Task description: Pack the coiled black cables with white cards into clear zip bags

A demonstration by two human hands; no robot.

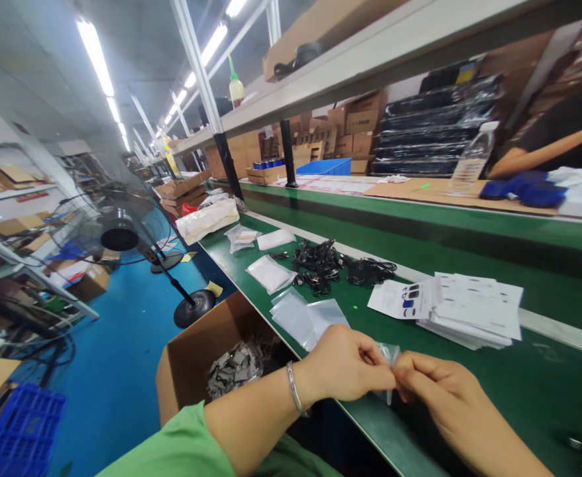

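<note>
My left hand (348, 363), with a silver bangle on its wrist, is closed in a pinch on a small clear plastic bag (389, 351). Opposite it, my right hand (437, 387) pinches the same bag, the fingertips of both hands nearly meeting. What the bag contains, if anything, I cannot make out behind the fingers. Just beyond the left hand lie flat clear plastic bags (295, 318). Black coiled cables (318, 262) form a pile farther back on the green bench (420, 358). A stack of white printed leaflets (480, 305) rests to the right.
Below the bench edge at left stands an open cardboard box (181, 364) holding small grey pieces. A floor fan (122, 232) is on the blue floor. Across the bench are a water bottle (472, 162) and a co-worker's arm (544, 149). A shelf (331, 73) hangs overhead.
</note>
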